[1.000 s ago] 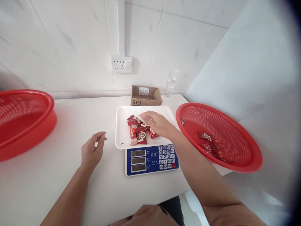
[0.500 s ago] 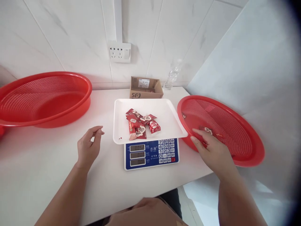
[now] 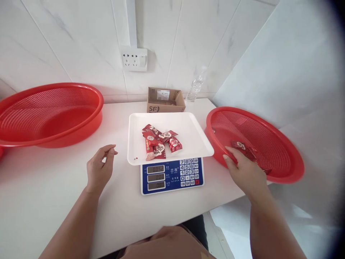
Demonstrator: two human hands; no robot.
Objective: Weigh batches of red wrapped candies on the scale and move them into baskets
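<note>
Right hand (image 3: 244, 172) lies over the near rim of the right red basket (image 3: 272, 151), fingers stretched flat, gripping nothing. Basket packets (image 3: 241, 146) sit just past its fingertips. Left hand (image 3: 99, 169) rests on the table (image 3: 54, 187), left of the scale (image 3: 172, 174), loosely curled and empty.

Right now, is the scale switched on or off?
On: the scale shows digits in its top display, with red packets lying on its white tray.

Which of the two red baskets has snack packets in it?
The right red basket, at the right hand: red snack packets lie on its mesh. The left red basket shows none.
</note>
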